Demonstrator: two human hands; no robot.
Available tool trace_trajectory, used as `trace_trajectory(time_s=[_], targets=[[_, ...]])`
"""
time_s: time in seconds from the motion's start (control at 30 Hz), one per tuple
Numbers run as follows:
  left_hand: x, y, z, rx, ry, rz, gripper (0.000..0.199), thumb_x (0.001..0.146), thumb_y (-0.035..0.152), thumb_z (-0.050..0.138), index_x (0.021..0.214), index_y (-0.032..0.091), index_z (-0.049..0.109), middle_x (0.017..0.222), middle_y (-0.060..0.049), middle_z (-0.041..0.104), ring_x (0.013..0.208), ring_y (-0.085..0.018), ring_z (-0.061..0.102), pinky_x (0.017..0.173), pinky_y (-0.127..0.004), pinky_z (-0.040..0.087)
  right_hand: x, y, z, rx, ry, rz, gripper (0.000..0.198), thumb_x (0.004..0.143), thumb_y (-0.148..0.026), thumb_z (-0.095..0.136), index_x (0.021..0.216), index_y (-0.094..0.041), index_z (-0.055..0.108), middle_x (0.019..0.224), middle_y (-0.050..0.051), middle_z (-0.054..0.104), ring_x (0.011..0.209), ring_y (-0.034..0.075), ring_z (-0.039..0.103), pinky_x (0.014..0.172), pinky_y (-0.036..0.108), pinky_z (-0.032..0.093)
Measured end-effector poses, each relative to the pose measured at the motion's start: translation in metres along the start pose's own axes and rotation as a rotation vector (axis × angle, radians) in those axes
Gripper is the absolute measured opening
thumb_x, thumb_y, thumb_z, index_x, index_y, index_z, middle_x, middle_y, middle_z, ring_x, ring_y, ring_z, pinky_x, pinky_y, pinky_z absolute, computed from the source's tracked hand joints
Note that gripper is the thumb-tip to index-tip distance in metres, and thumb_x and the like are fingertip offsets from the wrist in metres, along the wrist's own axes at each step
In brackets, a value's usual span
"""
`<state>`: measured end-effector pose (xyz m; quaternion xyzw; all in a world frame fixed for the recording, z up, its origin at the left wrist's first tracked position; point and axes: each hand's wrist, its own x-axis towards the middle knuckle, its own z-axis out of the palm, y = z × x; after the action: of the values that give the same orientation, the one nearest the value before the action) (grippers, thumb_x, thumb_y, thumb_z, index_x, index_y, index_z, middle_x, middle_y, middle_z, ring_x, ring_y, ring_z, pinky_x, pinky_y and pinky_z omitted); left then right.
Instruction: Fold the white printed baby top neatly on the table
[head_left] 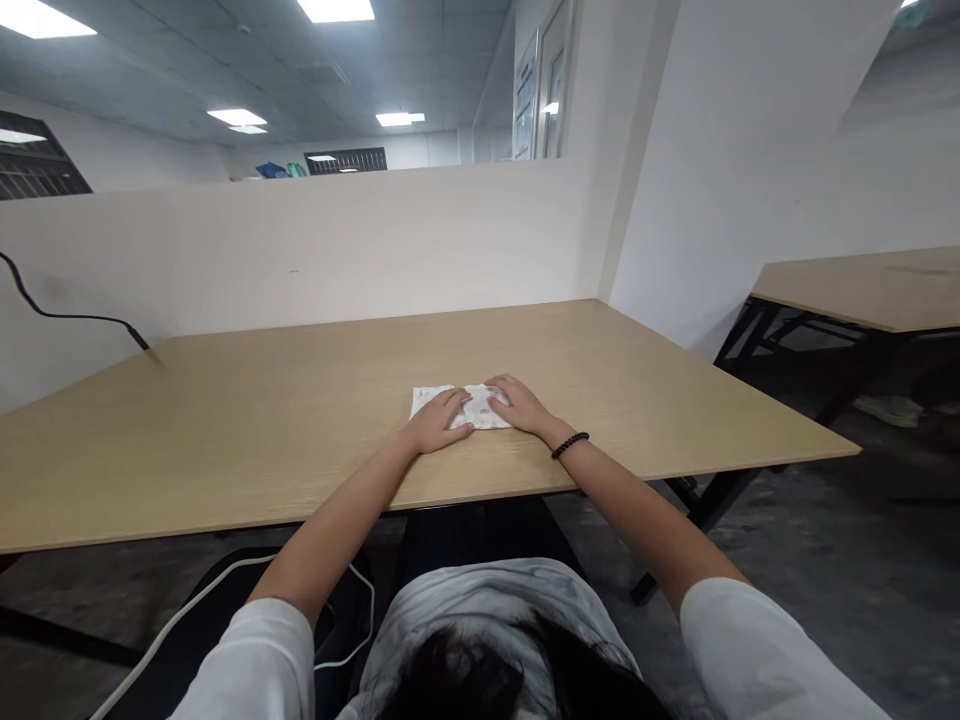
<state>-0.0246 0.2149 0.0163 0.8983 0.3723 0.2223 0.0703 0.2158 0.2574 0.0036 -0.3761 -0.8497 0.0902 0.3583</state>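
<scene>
At the far left a thin black cable (67,316) trails down the low white partition wall (315,250) and ends at the back edge of the long pale wooden table (225,430), well apart from the hands. Near the table's front middle lies a small folded white cloth with a faint printed pattern (459,405), flat on the wood. The left hand (435,423) rests on its near left part, palm down, fingers spread and flat, gripping nothing. The cloth looks light, soft and limp, likely to slide on the smooth top unless pressed; its free left corner and edges seem the easiest places to pinch. The right hand (519,404), with a dark beaded bracelet (570,444) at the wrist, lies flat over the cloth's right end, open too, pressing and not clasping. Nothing stands between the hands and the cloth. Further right a second wooden table on black legs (862,290) stands apart across a grey floor gap.
</scene>
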Motion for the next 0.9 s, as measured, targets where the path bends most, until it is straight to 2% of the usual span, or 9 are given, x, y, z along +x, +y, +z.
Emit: trace_trajectory(time_s=[0.13,0.27,0.5,0.7,0.8,0.9], targets=[[0.001,0.0,-0.002,0.004,-0.01,0.052,0.05,0.088,0.052,0.053,0.125,0.019,0.057,0.13,-0.014,0.056,0.124,-0.031,0.049,0.109,-0.046,0.039,0.001,0.007,-0.003,-0.076,0.188,0.243,0.035,0.082,-0.012,0.043,0.109,-0.016,0.065,0.109,0.011,0.067,0.104,0.022,0.06,0.097,0.038,0.046],[0.002,0.001,-0.003,0.031,-0.009,0.065,0.045,0.088,0.05,0.052,0.121,0.02,0.06,0.126,-0.013,0.057,0.12,-0.03,0.051,0.107,-0.045,0.04,0.001,0.007,-0.008,-0.164,0.19,0.392,0.032,0.08,-0.011,0.044,0.106,-0.015,0.064,0.11,0.013,0.066,0.105,0.025,0.06,0.096,0.038,0.045],[0.003,0.001,-0.002,-0.012,0.047,0.047,0.039,0.087,0.047,0.054,0.111,0.017,0.062,0.119,-0.014,0.058,0.114,-0.029,0.054,0.104,-0.045,0.042,-0.001,0.001,-0.009,-0.242,0.163,0.402,0.026,0.083,-0.015,0.046,0.103,-0.016,0.063,0.104,0.013,0.068,0.097,0.025,0.061,0.087,0.035,0.047],[0.003,-0.002,-0.001,-0.057,0.075,0.015,0.031,0.087,0.043,0.052,0.102,0.017,0.06,0.108,-0.012,0.061,0.105,-0.027,0.058,0.099,-0.043,0.046,-0.002,-0.001,-0.01,-0.31,0.016,0.417,0.022,0.086,-0.017,0.048,0.096,-0.015,0.067,0.103,0.013,0.07,0.095,0.022,0.063,0.084,0.031,0.046],[0.003,-0.004,-0.002,-0.018,0.134,-0.069,0.031,0.091,0.043,0.046,0.105,0.017,0.058,0.108,-0.012,0.062,0.106,-0.027,0.059,0.098,-0.043,0.046,-0.002,-0.002,-0.012,-0.316,0.009,0.425,0.027,0.088,-0.017,0.044,0.097,-0.014,0.069,0.105,0.013,0.071,0.099,0.023,0.063,0.086,0.031,0.046],[0.003,-0.007,-0.003,0.084,0.252,-0.217,0.037,0.095,0.038,0.036,0.117,0.014,0.054,0.119,-0.015,0.061,0.117,-0.028,0.055,0.103,-0.044,0.043,-0.001,-0.004,-0.015,-0.318,0.028,0.422,0.034,0.09,-0.016,0.039,0.105,-0.014,0.069,0.113,0.012,0.07,0.108,0.023,0.062,0.094,0.031,0.045]])
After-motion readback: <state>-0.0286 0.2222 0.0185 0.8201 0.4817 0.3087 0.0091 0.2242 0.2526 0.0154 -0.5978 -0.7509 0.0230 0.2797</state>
